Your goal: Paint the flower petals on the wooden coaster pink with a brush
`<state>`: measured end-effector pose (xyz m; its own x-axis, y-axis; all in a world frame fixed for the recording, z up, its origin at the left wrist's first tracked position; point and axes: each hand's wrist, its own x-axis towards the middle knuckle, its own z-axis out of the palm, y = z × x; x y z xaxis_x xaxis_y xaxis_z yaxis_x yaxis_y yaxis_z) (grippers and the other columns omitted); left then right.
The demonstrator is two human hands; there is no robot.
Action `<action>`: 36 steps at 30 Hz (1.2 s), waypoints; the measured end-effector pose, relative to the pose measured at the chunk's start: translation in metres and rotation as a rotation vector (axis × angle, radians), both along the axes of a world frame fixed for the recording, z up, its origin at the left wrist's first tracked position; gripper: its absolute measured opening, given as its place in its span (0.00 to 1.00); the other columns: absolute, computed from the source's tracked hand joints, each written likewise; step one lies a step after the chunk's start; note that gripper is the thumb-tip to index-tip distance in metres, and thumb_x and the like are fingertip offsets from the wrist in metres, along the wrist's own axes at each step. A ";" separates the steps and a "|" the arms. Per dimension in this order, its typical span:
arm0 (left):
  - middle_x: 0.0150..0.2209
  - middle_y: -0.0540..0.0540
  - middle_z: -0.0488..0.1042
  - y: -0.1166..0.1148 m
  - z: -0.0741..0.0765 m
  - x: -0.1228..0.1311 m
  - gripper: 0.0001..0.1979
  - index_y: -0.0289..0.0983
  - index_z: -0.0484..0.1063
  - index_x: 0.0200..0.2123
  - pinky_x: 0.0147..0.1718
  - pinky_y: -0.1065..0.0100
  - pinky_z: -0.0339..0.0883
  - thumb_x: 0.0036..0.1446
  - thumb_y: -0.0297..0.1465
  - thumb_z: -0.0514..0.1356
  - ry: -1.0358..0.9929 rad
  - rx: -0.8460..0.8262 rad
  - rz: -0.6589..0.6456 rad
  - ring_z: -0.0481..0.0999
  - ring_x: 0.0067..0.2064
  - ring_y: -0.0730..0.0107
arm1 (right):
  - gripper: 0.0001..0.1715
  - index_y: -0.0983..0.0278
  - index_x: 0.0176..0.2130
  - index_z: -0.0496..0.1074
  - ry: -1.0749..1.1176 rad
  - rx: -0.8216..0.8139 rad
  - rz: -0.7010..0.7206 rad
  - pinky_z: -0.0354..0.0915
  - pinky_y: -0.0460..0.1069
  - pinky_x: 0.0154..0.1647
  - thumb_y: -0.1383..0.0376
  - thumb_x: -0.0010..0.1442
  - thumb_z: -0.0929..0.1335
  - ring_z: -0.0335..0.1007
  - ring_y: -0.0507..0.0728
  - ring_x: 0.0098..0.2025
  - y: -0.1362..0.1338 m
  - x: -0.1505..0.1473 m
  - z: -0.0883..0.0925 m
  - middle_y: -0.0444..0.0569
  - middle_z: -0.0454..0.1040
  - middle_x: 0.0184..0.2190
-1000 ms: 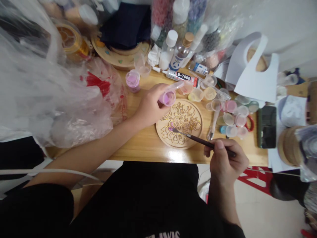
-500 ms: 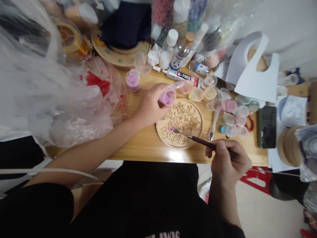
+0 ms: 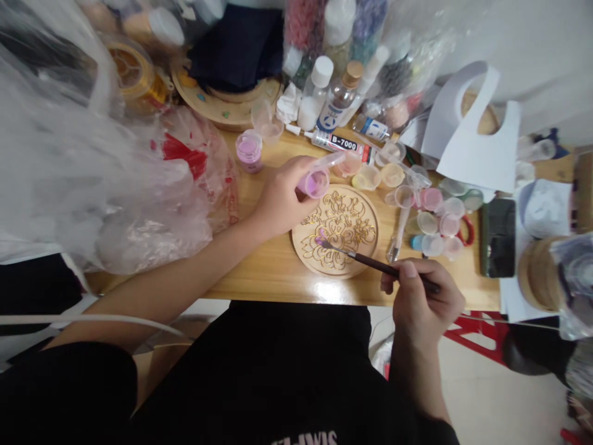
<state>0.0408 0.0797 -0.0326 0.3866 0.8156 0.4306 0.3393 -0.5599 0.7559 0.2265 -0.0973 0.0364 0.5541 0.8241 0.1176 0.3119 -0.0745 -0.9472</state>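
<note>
A round wooden disc (image 3: 335,231) with a gold flower outline lies near the front edge of the wooden table (image 3: 273,266). My left hand (image 3: 282,196) is closed on a small clear cup of pink paint (image 3: 315,182), held at the disc's upper left rim with its lid flipped up. My right hand (image 3: 421,303) grips a thin dark paintbrush (image 3: 370,262) at the table's front edge. The brush tip rests on the left part of the flower, where a small purple patch shows.
Several small paint cups (image 3: 430,216) cluster right of the disc, beside a dark phone (image 3: 498,237). A B-7000 glue tube (image 3: 338,143), bottles (image 3: 319,93) and a pink jar (image 3: 248,149) stand behind. Crumpled plastic bags (image 3: 106,161) fill the left; white cut paper (image 3: 472,136) lies at right.
The brush tip has shifted slightly over the flower's left part. My left hand and the paint cup have stayed where they were.
</note>
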 end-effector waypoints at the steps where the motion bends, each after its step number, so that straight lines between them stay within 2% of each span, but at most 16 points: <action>1: 0.51 0.44 0.79 0.000 0.000 0.000 0.23 0.37 0.71 0.53 0.56 0.57 0.76 0.55 0.19 0.65 0.001 -0.003 -0.002 0.80 0.53 0.60 | 0.12 0.63 0.30 0.77 0.000 0.006 0.001 0.65 0.46 0.18 0.60 0.62 0.75 0.70 0.51 0.19 0.000 0.000 0.000 0.40 0.72 0.20; 15: 0.49 0.44 0.80 0.000 0.003 0.001 0.21 0.36 0.72 0.51 0.54 0.59 0.77 0.54 0.19 0.65 0.006 0.018 0.014 0.81 0.52 0.60 | 0.10 0.63 0.30 0.78 -0.011 0.045 -0.003 0.63 0.46 0.19 0.61 0.62 0.75 0.69 0.50 0.19 -0.001 0.002 0.001 0.40 0.73 0.20; 36: 0.50 0.45 0.80 0.000 0.001 -0.001 0.23 0.37 0.72 0.53 0.54 0.58 0.77 0.54 0.19 0.63 0.019 0.024 0.001 0.80 0.52 0.60 | 0.14 0.63 0.29 0.77 -0.024 -0.026 -0.009 0.64 0.46 0.17 0.57 0.61 0.75 0.70 0.51 0.19 -0.002 0.003 0.000 0.41 0.72 0.20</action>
<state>0.0401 0.0800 -0.0319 0.3939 0.8055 0.4427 0.3542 -0.5774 0.7356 0.2292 -0.0995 0.0363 0.5587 0.8221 0.1096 0.3338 -0.1020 -0.9371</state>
